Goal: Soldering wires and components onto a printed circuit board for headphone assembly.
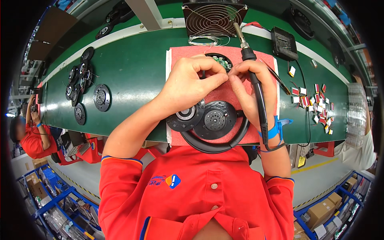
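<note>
A soldering iron (259, 94) lies across my right hand (256, 78), its handle gripped there and its metal tip pointing up and away. The right thumb and forefinger are pinched together too. My left hand (191, 82) is closed in a pinch right beside them; whatever its fingertips hold is too small to make out. Just beyond the fingertips sits a green circuit board (223, 61) in a round black housing, partly covered by my hands. Nearer to me, a black headphone headband (216, 149) curves around a round black speaker part (216, 121) and an ear cup (186, 115).
A pink mat (175, 56) covers part of the green table (132, 108). Several black speaker discs (101, 97) lie left; small battery packs (316, 102) are scattered right. A fan (214, 19), coiled wire (205, 40) and black tray (284, 44) stand behind. Another person (34, 140) works far left.
</note>
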A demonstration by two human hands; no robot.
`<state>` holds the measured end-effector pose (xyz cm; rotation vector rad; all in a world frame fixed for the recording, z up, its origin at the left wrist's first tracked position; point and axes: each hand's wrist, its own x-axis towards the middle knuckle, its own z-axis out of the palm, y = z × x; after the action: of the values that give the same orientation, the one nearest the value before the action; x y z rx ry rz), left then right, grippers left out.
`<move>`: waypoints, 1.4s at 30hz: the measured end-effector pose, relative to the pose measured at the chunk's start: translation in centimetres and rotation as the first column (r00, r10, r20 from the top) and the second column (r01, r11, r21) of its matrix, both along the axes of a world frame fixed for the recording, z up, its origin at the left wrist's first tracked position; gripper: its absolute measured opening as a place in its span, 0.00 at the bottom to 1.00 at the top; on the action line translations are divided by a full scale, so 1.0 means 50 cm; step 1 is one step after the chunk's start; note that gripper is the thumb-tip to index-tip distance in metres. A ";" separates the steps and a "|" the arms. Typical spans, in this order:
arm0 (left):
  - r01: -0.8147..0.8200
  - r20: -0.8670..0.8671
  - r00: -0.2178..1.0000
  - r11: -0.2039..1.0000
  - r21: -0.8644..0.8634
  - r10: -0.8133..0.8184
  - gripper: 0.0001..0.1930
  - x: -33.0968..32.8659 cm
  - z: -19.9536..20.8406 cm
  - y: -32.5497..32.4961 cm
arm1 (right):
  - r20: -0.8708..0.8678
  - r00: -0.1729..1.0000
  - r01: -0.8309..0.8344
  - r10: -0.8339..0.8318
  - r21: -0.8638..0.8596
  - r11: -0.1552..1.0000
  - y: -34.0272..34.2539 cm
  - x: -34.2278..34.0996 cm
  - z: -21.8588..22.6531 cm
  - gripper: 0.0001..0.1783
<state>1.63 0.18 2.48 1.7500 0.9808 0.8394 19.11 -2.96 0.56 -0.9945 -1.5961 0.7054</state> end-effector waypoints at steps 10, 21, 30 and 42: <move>-0.075 0.082 0.994 0.997 0.001 0.074 0.06 0.000 -0.008 0.003 | 0.024 1.000 0.013 -0.013 0.000 1.000 -0.002 0.003 -0.008 0.15; -0.071 0.124 0.990 0.997 -0.019 0.073 0.05 0.004 -0.011 0.000 | -0.011 1.000 -0.005 0.005 0.013 1.000 0.000 0.002 -0.007 0.16; -0.101 0.151 0.982 0.993 -0.066 0.110 0.05 0.009 -0.014 -0.005 | 0.017 1.000 0.008 -0.007 -0.023 1.000 -0.004 -0.004 -0.008 0.15; -0.079 0.044 0.996 0.996 0.051 0.077 0.05 0.006 -0.009 0.003 | 0.013 1.000 0.019 -0.018 -0.053 0.998 -0.001 0.000 -0.001 0.14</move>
<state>1.93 0.35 2.06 1.7407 1.0129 0.9552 19.10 -2.99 0.50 -1.0532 -1.5839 0.7336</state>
